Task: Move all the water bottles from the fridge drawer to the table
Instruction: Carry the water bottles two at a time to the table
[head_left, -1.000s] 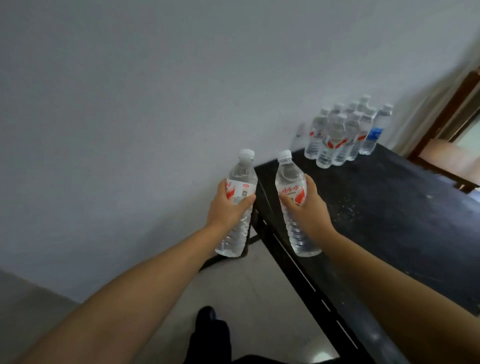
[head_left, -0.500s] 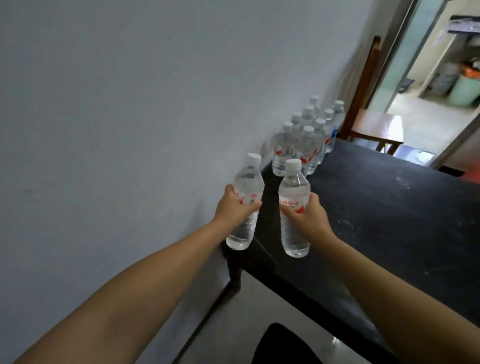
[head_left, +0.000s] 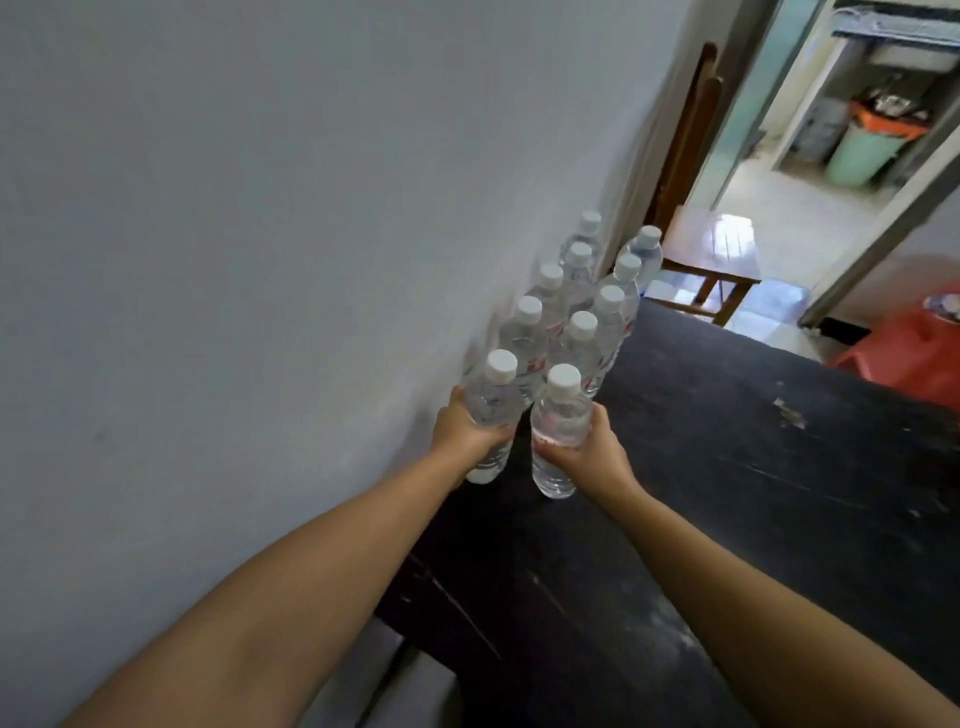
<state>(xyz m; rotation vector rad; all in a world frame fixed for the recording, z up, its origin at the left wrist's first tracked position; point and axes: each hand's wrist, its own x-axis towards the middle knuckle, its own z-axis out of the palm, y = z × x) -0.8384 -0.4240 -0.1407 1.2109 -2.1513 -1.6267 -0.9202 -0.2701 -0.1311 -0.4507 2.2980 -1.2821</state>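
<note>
Gripping one water bottle each, the left hand (head_left: 462, 431) and right hand (head_left: 597, 454) lower them at frame centre onto the dark surface (head_left: 753, 467), beside the standing cluster (head_left: 576, 312) already delivered; release remains.

A plain pale wall (head_left: 260, 260) fills the left side, running back to a dark wooden door frame (head_left: 685, 135) at the far end. Just beyond that stands a wooden chair (head_left: 711, 254) with a glossy seat. Past the chair an open doorway shows a tiled floor (head_left: 789, 218) in daylight, and on it, well back, a green bin (head_left: 862, 153) with an orange liner at its rim. A red plastic stool (head_left: 914, 348) sits at the right edge of the view. A grey floor (head_left: 410, 691) shows at the bottom.
</note>
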